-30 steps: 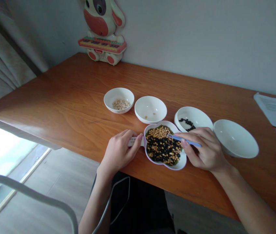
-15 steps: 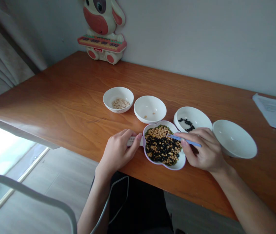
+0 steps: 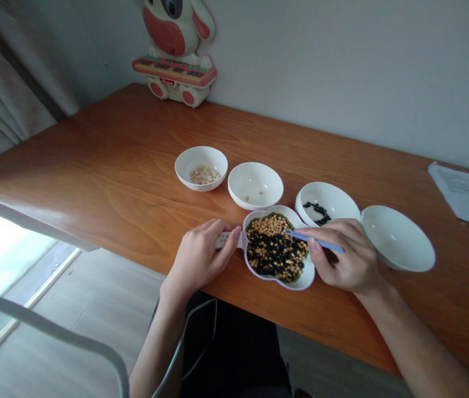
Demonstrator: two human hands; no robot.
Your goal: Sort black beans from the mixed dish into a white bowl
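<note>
Just then our right hand (image 3: 346, 260) pinched thin blue plastic tweezers (image 3: 313, 240), their long axis running leftward from our fingers, tips over the lobed white dish of mixed beans (image 3: 307, 279) near the brown wooden table's (image 3: 114, 166) front edge. Our left hand (image 3: 199, 257), fingers curled on the dish's white handle (image 3: 228, 240), steadied it. Four round white bowls (image 3: 255, 185) crowded just behind, with bare table beyond them.
</note>
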